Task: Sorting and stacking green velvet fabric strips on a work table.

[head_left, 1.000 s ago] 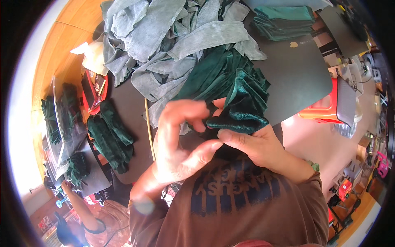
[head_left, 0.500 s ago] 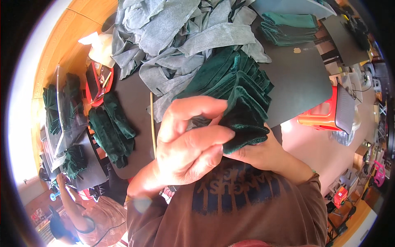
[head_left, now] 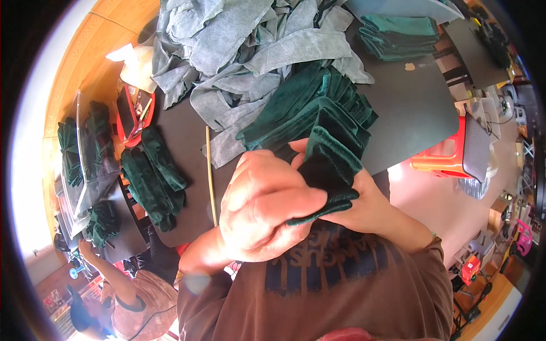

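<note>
A piece of dark green velvet cloth (head_left: 330, 170) hangs between my hands, close to my chest. My left hand (head_left: 264, 207) is closed, thumb and fingers pinching its near edge. My right hand (head_left: 367, 204) wraps the cloth from the right and below; part of its fingers is hidden behind the folds. Just beyond, a fanned stack of green velvet pieces (head_left: 296, 102) lies on the dark table (head_left: 409, 125), touching or running into the held cloth; I cannot tell which. A large heap of pale grey cloth pieces (head_left: 227, 48) covers the table behind it.
Folded green cloths (head_left: 398, 37) are stacked at the far right. Rolled green bundles (head_left: 153, 179), a red tray (head_left: 136, 116) and a thin yellow stick (head_left: 210, 170) lie on the left. A red stool (head_left: 441, 153) stands right of the table. Another person (head_left: 133, 301) works at lower left.
My left fingers, spread apart before, have closed on the cloth's near edge. That edge is now drawn a little down and toward the left.
</note>
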The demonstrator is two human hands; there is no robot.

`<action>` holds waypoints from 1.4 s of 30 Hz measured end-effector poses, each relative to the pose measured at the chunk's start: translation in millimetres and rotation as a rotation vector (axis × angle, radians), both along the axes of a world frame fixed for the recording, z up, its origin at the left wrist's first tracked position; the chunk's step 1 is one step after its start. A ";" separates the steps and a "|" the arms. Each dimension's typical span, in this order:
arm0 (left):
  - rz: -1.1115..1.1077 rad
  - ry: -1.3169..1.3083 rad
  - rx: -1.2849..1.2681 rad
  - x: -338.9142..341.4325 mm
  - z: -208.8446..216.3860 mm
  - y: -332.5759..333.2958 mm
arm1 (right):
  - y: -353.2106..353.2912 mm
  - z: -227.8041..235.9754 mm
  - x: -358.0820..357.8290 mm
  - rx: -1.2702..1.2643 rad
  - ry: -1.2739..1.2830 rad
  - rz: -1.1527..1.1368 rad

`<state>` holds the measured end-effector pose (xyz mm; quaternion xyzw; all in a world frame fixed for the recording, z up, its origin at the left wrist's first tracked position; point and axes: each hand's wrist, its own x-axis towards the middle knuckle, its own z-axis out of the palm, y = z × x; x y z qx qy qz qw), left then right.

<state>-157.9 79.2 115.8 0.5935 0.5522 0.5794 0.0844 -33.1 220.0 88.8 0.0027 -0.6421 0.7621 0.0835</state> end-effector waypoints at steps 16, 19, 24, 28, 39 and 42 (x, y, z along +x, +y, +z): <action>-0.509 -0.361 0.199 -11.1 15.9 -23.8 | 4.3 8.4 -9.9 -0.688 -0.280 0.155; -0.551 -0.406 0.172 -11.5 12.9 -26.5 | 3.4 9.1 -10.4 -0.786 -0.211 0.121; -0.397 -0.487 0.175 -5.4 2.7 -32.9 | 8.0 16.5 -11.5 -0.713 -0.170 0.223; -0.195 -0.684 0.061 1.9 4.7 -33.7 | 4.2 22.7 -14.5 -0.564 -0.250 0.107; -0.027 -0.459 -0.104 0.5 30.7 -13.6 | 8.6 12.5 -5.9 -0.212 -0.128 0.256; 0.006 -0.419 -0.177 0.2 31.8 -10.0 | 5.0 7.7 -7.3 -0.095 0.124 0.166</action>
